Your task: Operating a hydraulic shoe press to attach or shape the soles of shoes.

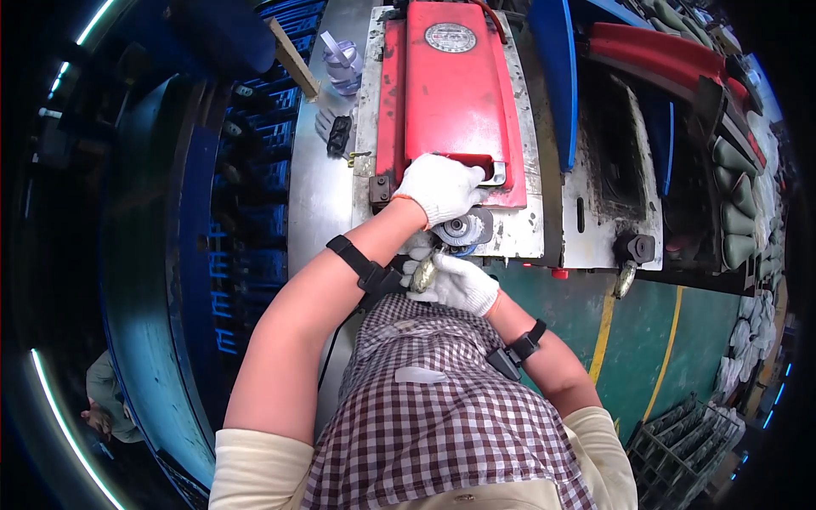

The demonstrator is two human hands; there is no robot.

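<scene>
My left hand [439, 187], in a white knit glove, grips the metal handle [495, 173] at the near edge of a red machine cover [450, 93]. The cover lies flat on a grey steel machine bed [518, 238]. My right hand [455, 282], also gloved, is closed on a small metallic piece [424, 274] just below the bed's front edge. A round grey knob or wheel [463, 229] sits between the two hands. Both wrists wear black straps. My checked apron fills the lower middle.
A clear plastic bottle [342, 64] and a grey glove with a black item [336, 132] rest on the steel top at the left. Blue crates [272, 136] stand further left. A black knob [639, 247], green floor with yellow lines and grey crates [680, 446] lie to the right.
</scene>
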